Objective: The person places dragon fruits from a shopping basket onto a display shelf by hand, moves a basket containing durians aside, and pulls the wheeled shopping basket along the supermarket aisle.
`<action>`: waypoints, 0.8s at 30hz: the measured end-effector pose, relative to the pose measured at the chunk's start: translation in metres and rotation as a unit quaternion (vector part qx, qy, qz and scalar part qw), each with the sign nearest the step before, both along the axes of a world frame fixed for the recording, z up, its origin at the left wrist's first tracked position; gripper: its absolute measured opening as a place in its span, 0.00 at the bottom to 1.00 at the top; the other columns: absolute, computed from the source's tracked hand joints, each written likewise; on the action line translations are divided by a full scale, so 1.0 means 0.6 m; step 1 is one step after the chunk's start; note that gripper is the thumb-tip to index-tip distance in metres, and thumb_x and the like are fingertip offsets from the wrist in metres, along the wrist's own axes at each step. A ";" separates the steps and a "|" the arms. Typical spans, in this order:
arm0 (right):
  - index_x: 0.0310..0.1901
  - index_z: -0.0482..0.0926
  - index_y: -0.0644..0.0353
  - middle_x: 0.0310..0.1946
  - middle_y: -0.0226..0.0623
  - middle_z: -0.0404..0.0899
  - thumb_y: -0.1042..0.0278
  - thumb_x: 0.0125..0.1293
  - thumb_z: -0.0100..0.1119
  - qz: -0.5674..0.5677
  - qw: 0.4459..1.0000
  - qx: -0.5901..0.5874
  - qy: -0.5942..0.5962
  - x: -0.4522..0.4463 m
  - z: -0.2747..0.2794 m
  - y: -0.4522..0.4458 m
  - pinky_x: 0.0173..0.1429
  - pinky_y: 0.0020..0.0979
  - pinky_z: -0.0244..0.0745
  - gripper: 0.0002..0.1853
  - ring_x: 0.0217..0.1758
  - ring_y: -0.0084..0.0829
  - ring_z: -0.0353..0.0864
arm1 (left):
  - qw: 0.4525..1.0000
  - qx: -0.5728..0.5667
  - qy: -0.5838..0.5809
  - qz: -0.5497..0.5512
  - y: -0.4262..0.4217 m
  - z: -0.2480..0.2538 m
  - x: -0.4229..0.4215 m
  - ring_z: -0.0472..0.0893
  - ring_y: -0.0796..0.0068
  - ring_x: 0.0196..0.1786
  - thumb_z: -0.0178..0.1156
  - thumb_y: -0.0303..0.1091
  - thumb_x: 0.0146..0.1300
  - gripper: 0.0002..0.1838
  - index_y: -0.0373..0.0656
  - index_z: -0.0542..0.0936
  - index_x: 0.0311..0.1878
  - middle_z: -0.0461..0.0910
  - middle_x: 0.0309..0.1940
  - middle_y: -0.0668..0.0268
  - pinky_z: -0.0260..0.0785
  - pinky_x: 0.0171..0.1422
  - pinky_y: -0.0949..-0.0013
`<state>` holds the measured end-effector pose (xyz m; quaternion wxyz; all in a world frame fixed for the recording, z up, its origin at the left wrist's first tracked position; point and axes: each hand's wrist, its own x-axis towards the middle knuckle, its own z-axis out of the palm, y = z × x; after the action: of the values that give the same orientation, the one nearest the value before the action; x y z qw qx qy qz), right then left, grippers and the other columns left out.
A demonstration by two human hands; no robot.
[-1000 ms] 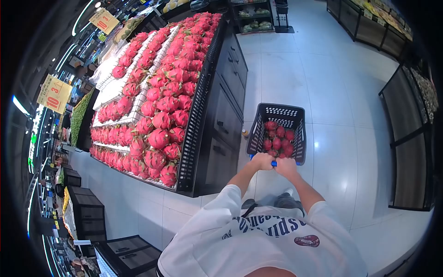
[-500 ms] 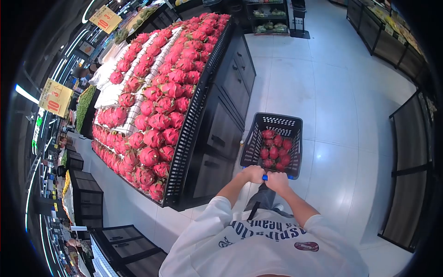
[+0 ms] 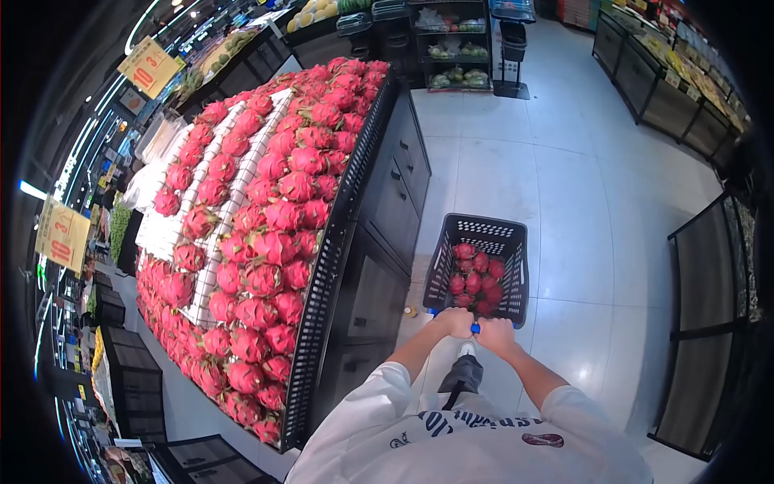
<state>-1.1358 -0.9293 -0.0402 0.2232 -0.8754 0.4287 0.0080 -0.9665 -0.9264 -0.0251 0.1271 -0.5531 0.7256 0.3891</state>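
Over pale floor tiles [image 3: 572, 242] beside the display stand [image 3: 375, 278], best to guide the basket [image 3: 486, 227] holding red dragon fruit [image 3: 473, 282] straight and level, left hand [image 3: 458, 322] and right hand [image 3: 494, 333] pulling evenly, fingers wrapped round the blue handle [image 3: 476, 328].

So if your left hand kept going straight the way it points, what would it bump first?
Probably the near edge of the black basket, then the red fruit inside. My left hand might pass above the edge; the height is unclear.
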 end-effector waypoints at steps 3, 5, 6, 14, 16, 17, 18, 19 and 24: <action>0.27 0.80 0.53 0.21 0.41 0.82 0.57 0.51 0.60 0.005 1.000 -0.017 -0.005 0.015 -0.014 -0.070 0.31 0.45 0.76 0.10 0.26 0.43 0.83 | 1.000 -0.019 0.015 -0.005 -0.070 -0.005 0.017 0.83 0.48 0.43 0.56 0.42 0.47 0.18 0.41 0.85 0.36 0.83 0.36 0.48 0.74 0.51 0.51; 0.27 0.81 0.53 0.22 0.43 0.82 0.58 0.50 0.61 -0.016 1.000 -0.014 0.003 0.027 -0.021 -0.116 0.34 0.45 0.77 0.09 0.26 0.44 0.84 | 1.000 -0.025 0.006 0.008 -0.115 0.007 0.023 0.83 0.50 0.45 0.56 0.39 0.46 0.18 0.42 0.86 0.38 0.83 0.39 0.49 0.73 0.54 0.52; 0.27 0.81 0.52 0.22 0.43 0.82 0.58 0.51 0.60 -0.026 0.999 -0.017 0.009 0.027 -0.018 -0.128 0.34 0.45 0.77 0.09 0.27 0.44 0.84 | 0.999 -0.038 0.011 0.012 -0.126 0.000 0.022 0.83 0.50 0.44 0.55 0.40 0.47 0.17 0.43 0.86 0.37 0.84 0.38 0.49 0.73 0.54 0.52; 0.27 0.80 0.51 0.21 0.42 0.82 0.56 0.54 0.57 -0.019 0.999 -0.039 0.007 0.052 -0.036 -0.258 0.31 0.45 0.75 0.09 0.25 0.44 0.83 | 0.998 -0.068 -0.005 0.014 -0.248 -0.028 0.046 0.83 0.50 0.42 0.55 0.42 0.49 0.16 0.48 0.85 0.39 0.83 0.36 0.50 0.74 0.51 0.50; 0.27 0.80 0.51 0.21 0.42 0.82 0.56 0.54 0.57 -0.017 0.999 -0.029 0.010 0.056 -0.036 -0.279 0.31 0.45 0.75 0.10 0.25 0.44 0.84 | 0.998 -0.064 0.003 0.007 -0.270 -0.032 0.053 0.83 0.50 0.42 0.55 0.42 0.49 0.16 0.47 0.85 0.38 0.83 0.35 0.50 0.74 0.51 0.50; 0.27 0.80 0.52 0.21 0.42 0.82 0.56 0.54 0.57 -0.016 1.000 -0.021 0.010 0.060 -0.035 -0.289 0.31 0.45 0.75 0.10 0.26 0.44 0.84 | 0.998 -0.062 0.009 -0.002 -0.280 -0.034 0.058 0.83 0.50 0.42 0.55 0.42 0.49 0.16 0.47 0.85 0.38 0.83 0.35 0.49 0.75 0.51 0.50; 0.27 0.80 0.52 0.21 0.42 0.82 0.56 0.54 0.57 -0.013 1.000 -0.019 0.007 0.063 -0.039 -0.303 0.31 0.45 0.75 0.10 0.26 0.44 0.84 | 0.998 -0.059 0.007 0.001 -0.294 -0.034 0.061 0.83 0.50 0.42 0.55 0.42 0.49 0.16 0.47 0.85 0.38 0.83 0.35 0.49 0.75 0.51 0.50; 0.27 0.80 0.52 0.22 0.42 0.82 0.56 0.54 0.57 -0.004 1.000 -0.018 0.018 0.065 -0.041 -0.315 0.32 0.46 0.76 0.10 0.26 0.44 0.84 | 0.999 -0.053 0.013 -0.002 -0.305 -0.033 0.063 0.83 0.50 0.42 0.56 0.42 0.49 0.16 0.47 0.85 0.37 0.83 0.35 0.49 0.75 0.51 0.50; 0.29 0.82 0.53 0.23 0.45 0.82 0.55 0.54 0.58 0.057 0.998 -0.003 0.020 0.071 -0.041 -0.398 0.36 0.48 0.77 0.11 0.27 0.47 0.84 | 0.997 -0.061 0.005 0.040 -0.359 -0.035 0.067 0.83 0.50 0.42 0.57 0.43 0.49 0.15 0.47 0.85 0.35 0.83 0.35 0.49 0.75 0.49 0.50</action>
<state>-1.0931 -1.1680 -0.0648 0.2114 -0.8985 0.3830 0.0372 -0.9263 -1.1416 -0.0460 0.0740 -0.5864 0.7258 0.3518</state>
